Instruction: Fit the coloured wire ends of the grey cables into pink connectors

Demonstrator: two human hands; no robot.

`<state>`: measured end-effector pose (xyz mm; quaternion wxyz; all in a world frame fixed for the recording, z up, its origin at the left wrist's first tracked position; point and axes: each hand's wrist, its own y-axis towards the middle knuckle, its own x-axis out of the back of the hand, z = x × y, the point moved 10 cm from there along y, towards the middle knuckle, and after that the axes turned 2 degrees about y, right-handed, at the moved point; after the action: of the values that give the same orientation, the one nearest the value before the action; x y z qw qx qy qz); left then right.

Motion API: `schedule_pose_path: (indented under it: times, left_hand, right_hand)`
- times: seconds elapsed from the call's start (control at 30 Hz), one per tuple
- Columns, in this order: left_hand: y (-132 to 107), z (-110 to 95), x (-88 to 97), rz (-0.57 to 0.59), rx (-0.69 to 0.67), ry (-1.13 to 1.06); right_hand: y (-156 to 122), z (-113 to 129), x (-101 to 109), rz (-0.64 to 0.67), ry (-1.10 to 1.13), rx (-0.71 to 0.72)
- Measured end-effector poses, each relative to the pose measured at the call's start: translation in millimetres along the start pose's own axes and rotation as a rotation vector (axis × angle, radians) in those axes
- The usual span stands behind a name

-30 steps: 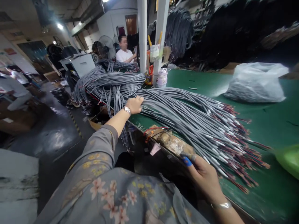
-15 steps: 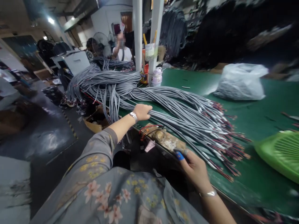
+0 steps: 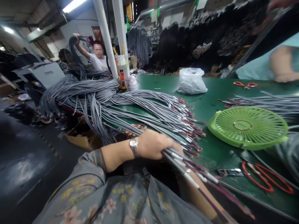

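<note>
Where the hold is: left hand (image 3: 153, 144), a watch (image 3: 134, 147) on its wrist, shut tight in a fist round a small bunch of grey cables (image 3: 184, 169) at the near edge of the table.
Other hand: the right forearm (image 3: 198, 197) lies under the bunch. The right hand is hidden behind the fist, so I cannot tell whether it grips anything.
Where the bunch lies: from the fist it slants down to the right across the forearm. Its white-sleeved, red-and-black ends point off the near edge, apart from the pile.
Step in hand: by my reading, a handful set apart from the big cable pile (image 3: 130, 102) and held in front of the body.
What a next move calls for: I'd judge a firm fist so no strand slips, the ends kept level, and the bare tips kept from snagging the pile's tips.
In the way: red-handled cutters (image 3: 266, 180) lie just beside the bunch's ends. A green fan grille (image 3: 249, 126) sits near them on the green table (image 3: 210, 99).
Further off: a plastic bag (image 3: 191, 81), orange scissors (image 3: 245, 84), a second cable bundle (image 3: 268, 102) at the right, and white posts (image 3: 121, 37).
People: a co-worker (image 3: 99, 59) at the back holds a bundle overhead. Another person's arm (image 3: 280, 67) shows at the far right.
</note>
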<state>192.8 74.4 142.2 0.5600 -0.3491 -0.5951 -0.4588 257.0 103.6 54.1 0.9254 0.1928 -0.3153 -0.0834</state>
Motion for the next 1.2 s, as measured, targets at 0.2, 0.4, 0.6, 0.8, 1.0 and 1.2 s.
schedule_pose_path:
  times: [0.2, 0.4, 0.6, 0.8, 1.0, 1.2]
  left_hand:
    - [-39.2, -34.5, -10.0, 0.145, -0.043, -0.277]
    - [-126.4, -9.6, -51.4, 0.211, 0.293, -1.195]
    - [-216.5, 25.6, -157.1, 0.016, 0.920, -1.615]
    - [-200.5, 39.1, -170.6, -0.099, 0.956, -1.734]
    - [-182.6, 37.0, -176.0, -0.127, 0.960, -1.687]
    - [-184.3, 31.0, -182.4, -0.078, 1.066, -1.726]
  right_hand:
    - [-5.0, -25.4, -4.8, 0.022, 0.367, -0.156]
    - [-16.8, -42.7, -1.4, -0.046, 0.354, -0.309]
    - [-19.6, -42.2, 9.5, -0.150, 0.235, -0.380]
    - [-36.0, 9.2, -23.5, -0.002, 0.276, -0.203]
    - [-55.9, 70.4, -106.7, 0.489, 0.347, -0.067]
    - [-38.6, 70.8, -118.3, 0.414, 0.287, -0.061]
